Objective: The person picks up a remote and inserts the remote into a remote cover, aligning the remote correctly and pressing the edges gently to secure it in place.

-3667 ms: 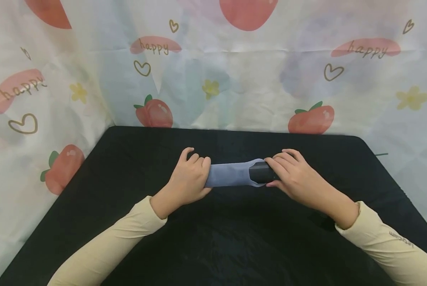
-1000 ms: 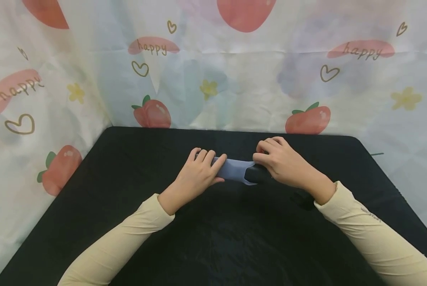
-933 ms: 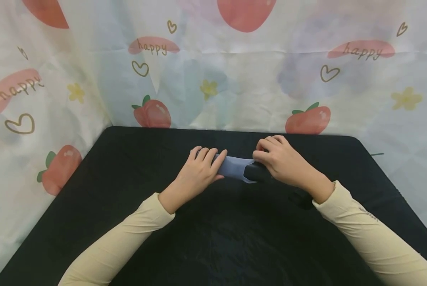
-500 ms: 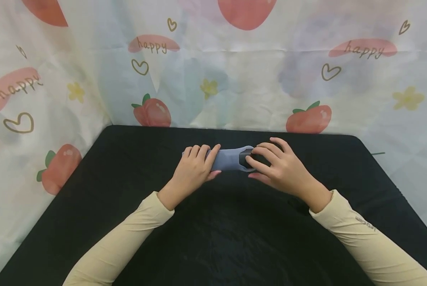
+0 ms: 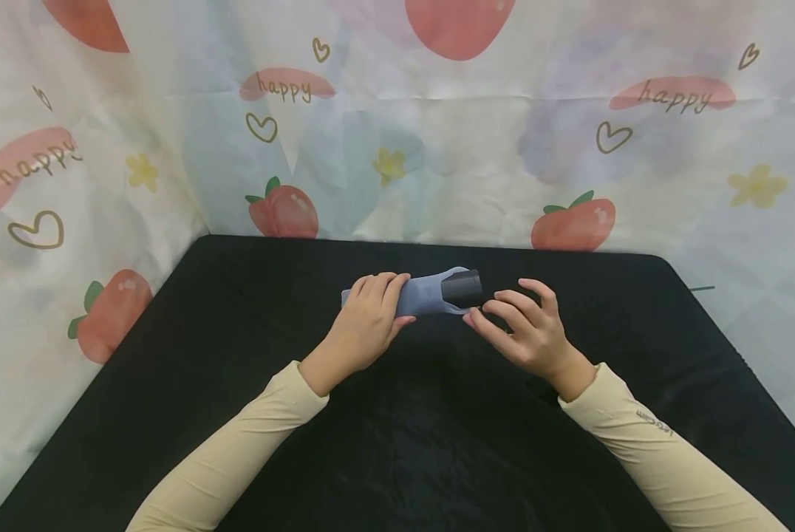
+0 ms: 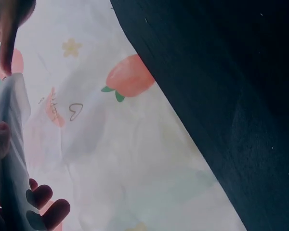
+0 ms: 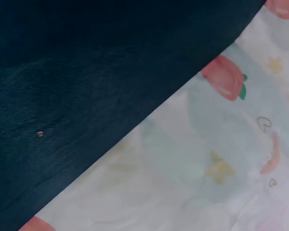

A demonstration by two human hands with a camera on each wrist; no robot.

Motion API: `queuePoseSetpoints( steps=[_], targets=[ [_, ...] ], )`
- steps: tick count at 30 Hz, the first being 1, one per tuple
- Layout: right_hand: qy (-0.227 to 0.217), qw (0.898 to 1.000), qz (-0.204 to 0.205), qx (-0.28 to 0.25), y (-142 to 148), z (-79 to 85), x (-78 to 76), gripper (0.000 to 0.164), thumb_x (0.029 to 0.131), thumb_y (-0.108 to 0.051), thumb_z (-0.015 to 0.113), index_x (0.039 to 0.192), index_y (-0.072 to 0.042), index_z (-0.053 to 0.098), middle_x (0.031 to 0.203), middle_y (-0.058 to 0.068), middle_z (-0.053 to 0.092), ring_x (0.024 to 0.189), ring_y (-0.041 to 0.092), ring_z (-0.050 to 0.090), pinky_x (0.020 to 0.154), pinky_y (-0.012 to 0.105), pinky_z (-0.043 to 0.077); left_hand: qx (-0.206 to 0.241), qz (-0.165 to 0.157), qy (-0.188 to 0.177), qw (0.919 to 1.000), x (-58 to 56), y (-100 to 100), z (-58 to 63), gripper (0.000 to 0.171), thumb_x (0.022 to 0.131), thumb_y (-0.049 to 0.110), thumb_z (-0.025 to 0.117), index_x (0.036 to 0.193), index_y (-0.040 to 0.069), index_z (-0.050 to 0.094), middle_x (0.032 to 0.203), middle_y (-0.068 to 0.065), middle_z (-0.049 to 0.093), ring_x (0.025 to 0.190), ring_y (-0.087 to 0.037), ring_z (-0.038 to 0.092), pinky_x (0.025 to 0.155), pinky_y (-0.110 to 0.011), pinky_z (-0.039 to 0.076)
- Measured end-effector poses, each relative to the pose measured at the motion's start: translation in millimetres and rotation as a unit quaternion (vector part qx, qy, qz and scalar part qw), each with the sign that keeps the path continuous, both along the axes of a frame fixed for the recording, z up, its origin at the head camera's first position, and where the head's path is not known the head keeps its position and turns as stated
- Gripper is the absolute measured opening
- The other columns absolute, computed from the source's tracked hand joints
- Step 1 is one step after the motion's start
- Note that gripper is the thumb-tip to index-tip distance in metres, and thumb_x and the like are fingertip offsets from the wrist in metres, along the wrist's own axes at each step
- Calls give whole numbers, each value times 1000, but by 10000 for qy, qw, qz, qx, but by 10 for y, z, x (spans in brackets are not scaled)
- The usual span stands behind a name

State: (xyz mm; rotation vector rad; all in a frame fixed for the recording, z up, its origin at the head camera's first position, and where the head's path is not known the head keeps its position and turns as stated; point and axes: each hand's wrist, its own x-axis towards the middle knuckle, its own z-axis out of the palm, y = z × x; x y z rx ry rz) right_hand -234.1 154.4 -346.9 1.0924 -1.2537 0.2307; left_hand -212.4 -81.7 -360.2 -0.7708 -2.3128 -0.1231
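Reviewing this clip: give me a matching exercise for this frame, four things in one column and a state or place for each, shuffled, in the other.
Things:
1. left hand
2. right hand
3. black object
4. black cloth

States or places:
A. covers the table under both hands
B. fingers relaxed, holding nothing, just right of the sleeve's open end
C. sticks out of the open end of the blue-grey sleeve
D. fingers curled round the blue-grey sleeve

Pairs: 1-D, 2-B, 3-C, 4-A
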Motion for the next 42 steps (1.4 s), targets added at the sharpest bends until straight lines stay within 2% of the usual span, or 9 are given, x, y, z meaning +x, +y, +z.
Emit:
queuePoseSetpoints(
  steps=[4,11,19,25,29,31,33,38,42],
  targets=[
    [-33,9999,51,-109,-6,-9,6,16,86,-14,68,71,-10,70,66,8,57,65,25,53,71,48,41,181,-61,-130,9997,13,9,-5,55,86,35,66,125,-1,52,112,-13,60,102,-26,58,94,-38,46],
    [-49,9989,182,-423,-44,4,24,18,85,-4,65,68,-8,69,66,9,56,65,25,51,74,47,40,302,-168,-210,9992,54,33,7,55,87,35,66,126,-1,52,113,-13,59,101,-27,58,93,-39,47],
    [-244,9951,641,-706,-123,-26,17,22,83,-4,67,62,-3,67,63,9,57,64,26,51,67,45,40,640,-377,-254,9969,78,31,42,54,87,31,66,126,-3,50,113,-15,58,101,-27,58,94,-39,47],
    [-33,9986,456,-274,-104,-62,70,14,85,-4,66,72,-4,73,72,9,68,65,25,54,60,39,42,721,-881,-961,9888,42,-88,13,54,88,27,65,129,-2,46,118,-15,55,105,-27,56,95,-39,47],
    [204,9984,514,-66,-63,-48,102,9,85,-4,66,80,-6,74,77,9,69,69,24,57,64,37,43,646,-1428,-1179,9806,-14,-211,-16,53,90,27,62,131,-1,43,121,-14,53,108,-25,52,96,-38,45],
    [244,9973,687,18,-39,-28,101,9,85,-4,65,81,-6,73,75,9,69,70,23,58,66,38,42,534,-1666,-1141,9779,-30,-253,-18,53,90,27,62,132,-1,43,122,-13,52,110,-25,51,98,-38,44],
    [279,9956,886,143,-23,5,100,10,86,-3,65,79,-6,72,72,8,68,70,23,59,67,38,42,433,-1885,-1098,9750,-33,-282,-18,53,94,33,55,132,-1,42,123,-13,52,112,-25,50,99,-37,43],
    [260,9907,1242,484,-28,71,115,16,87,-3,63,72,-6,69,66,7,67,66,20,58,65,38,42,305,-2184,-819,9719,-49,-317,-53,57,97,44,38,132,-1,42,123,-14,52,114,-26,50,99,-37,43],
    [252,9895,1361,410,-69,102,138,22,87,-5,63,66,-6,66,61,6,65,62,20,54,64,38,40,339,-2338,-708,9691,-53,-314,-59,53,96,39,47,131,-2,42,122,-14,52,112,-26,50,98,-37,43]
  ],
)
